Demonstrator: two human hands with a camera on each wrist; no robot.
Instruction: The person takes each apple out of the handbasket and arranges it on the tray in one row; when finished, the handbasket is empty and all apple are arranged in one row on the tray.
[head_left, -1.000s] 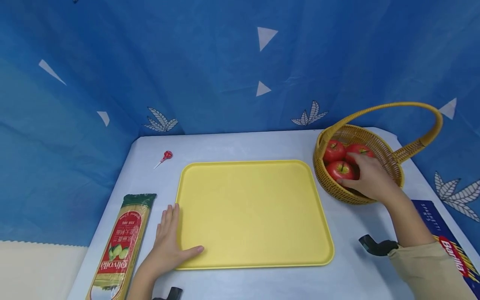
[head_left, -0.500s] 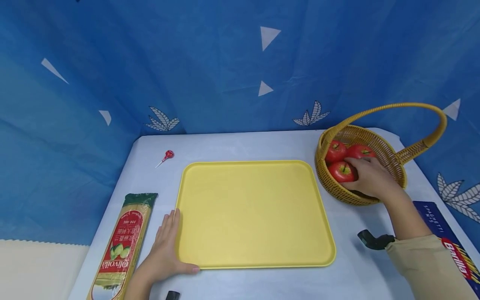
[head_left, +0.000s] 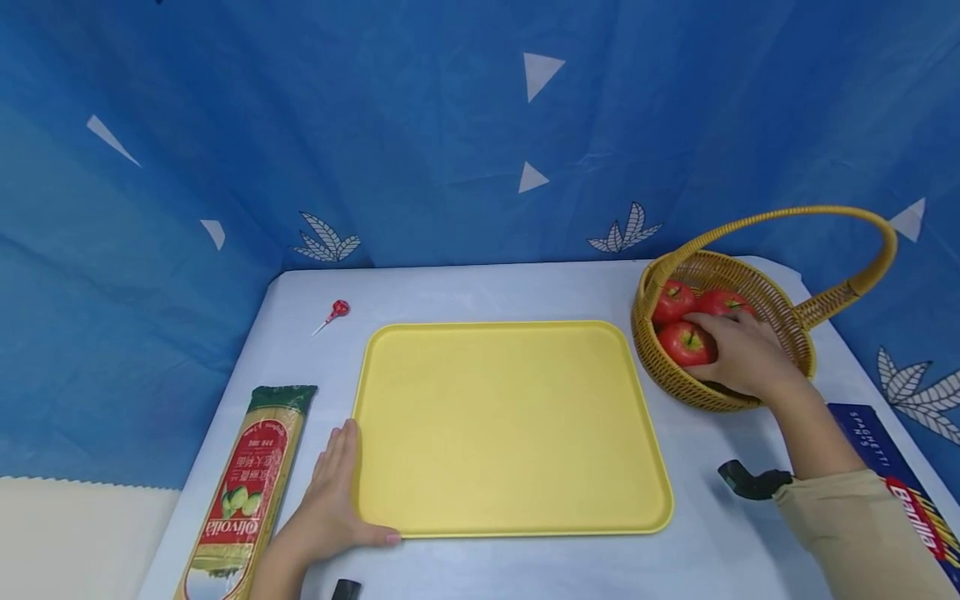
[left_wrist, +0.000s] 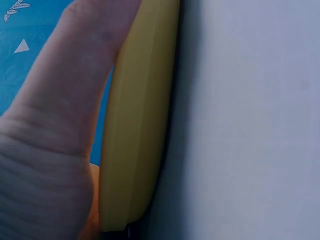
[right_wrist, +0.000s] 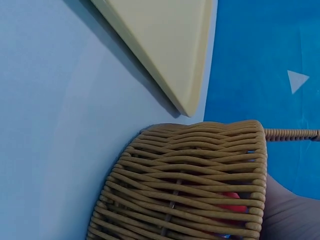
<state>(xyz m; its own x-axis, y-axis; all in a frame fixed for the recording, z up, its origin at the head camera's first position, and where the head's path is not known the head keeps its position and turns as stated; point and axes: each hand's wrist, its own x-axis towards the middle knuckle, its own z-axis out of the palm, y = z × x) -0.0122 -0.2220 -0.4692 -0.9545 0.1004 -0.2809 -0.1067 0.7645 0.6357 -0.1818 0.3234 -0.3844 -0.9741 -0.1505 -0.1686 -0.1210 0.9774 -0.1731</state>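
A woven wicker basket (head_left: 675,387) stands at the right of the white table (head_left: 517,575), its tall handle (head_left: 810,212) arching above the rim. Three red apples show inside: the front apple (head_left: 682,343) nearest the person, the back-left apple (head_left: 675,302) against the wall under one end of the handle, and the back-right apple (head_left: 722,301) beside that, partly covered by fingers. The right hand (head_left: 738,354) reaches in over the near side of the rim and grips the front apple, fingers curved over its far side and thumb on the near side; that apple sits within the basket. Through gaps in the weave, the right wrist view shows a patch of red, with part of the hand just past the rim. Just beside the basket, on its left, a shallow yellow tray (head_left: 510,429) with rounded corners and a low raised rim lies flat. The left hand (head_left: 330,496) has its fingers extended along the tray's left edge and its thumb stretched out at the near edge, by the corner. Left of that hand lies a clear pasta packet (head_left: 243,492) with a red label and green end, pale strands visible inside. A red lollipop (head_left: 339,309) rests beyond the tray's far left corner, and a dark blue spaghetti box (head_left: 873,450) lies at the right, partly hidden by the sleeve (head_left: 862,525).
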